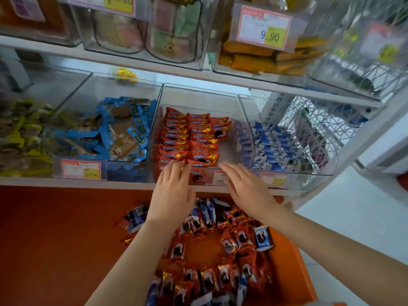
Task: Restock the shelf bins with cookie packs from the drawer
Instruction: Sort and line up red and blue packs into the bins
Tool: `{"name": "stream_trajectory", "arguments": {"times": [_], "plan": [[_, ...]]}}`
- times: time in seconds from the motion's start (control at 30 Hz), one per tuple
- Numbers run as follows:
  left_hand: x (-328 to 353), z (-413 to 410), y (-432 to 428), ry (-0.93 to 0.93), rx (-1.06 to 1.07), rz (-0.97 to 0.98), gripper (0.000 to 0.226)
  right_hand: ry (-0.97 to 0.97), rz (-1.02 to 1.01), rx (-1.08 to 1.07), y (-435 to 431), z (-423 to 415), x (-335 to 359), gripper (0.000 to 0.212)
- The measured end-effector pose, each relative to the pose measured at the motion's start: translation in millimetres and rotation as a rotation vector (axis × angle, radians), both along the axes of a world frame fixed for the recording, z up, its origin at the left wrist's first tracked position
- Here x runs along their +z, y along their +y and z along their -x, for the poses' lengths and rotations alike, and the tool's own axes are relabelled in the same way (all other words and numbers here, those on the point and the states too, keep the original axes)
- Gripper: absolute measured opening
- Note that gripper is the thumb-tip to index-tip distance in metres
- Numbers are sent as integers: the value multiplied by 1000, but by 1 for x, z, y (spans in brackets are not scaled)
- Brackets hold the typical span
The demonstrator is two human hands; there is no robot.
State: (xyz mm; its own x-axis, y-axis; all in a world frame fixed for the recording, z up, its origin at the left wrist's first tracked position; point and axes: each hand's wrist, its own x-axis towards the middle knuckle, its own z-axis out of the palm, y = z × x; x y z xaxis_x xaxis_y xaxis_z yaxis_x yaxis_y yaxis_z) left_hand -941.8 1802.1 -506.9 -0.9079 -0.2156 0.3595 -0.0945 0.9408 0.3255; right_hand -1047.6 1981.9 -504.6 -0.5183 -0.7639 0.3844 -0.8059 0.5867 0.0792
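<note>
Head-camera view: neat rows of red cookie packs (189,140) fill most of the clear middle bin (198,96), with bare floor along its right side, and blue packs (271,146) sit in the neighbouring bin. The left hand (172,191) touches the front row and the right hand (245,188) hovers just beside it, both flat-fingered and holding nothing. Below, the orange drawer (293,261) holds many loose red and blue packs, so restocking looks partly done.

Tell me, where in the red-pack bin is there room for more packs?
In the red bin, bare floor shows along the right side, between the red packs and the wall beside the blue packs, and behind the rows. Left and middle are packed tight.
</note>
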Motion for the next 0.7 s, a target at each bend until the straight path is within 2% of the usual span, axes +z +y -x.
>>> {"name": "stream_trajectory", "arguments": {"times": [0.1, 0.17, 0.3, 0.4, 0.57, 0.7], "plan": [[-4, -6, 0, -18, -15, 85, 64, 31, -56, 2, 9, -3, -8, 56], [-7, -9, 0, -40, -19, 153, 66, 32, -75, 3, 14, -9, -13, 62], [-24, -16, 2, -89, -68, 225, 59, 0, -53, 169, 27, -27, -42, 61], [-48, -16, 7, -221, -141, 259, 52, -152, -90, 236, 34, -39, -75, 58], [-85, -6, -3, -441, -125, 280, 50, -503, -215, -43, 37, -27, -122, 43], [-113, 9, -12, -562, -105, 189, 49, -741, -119, -295, 29, -3, -154, 45]]}}
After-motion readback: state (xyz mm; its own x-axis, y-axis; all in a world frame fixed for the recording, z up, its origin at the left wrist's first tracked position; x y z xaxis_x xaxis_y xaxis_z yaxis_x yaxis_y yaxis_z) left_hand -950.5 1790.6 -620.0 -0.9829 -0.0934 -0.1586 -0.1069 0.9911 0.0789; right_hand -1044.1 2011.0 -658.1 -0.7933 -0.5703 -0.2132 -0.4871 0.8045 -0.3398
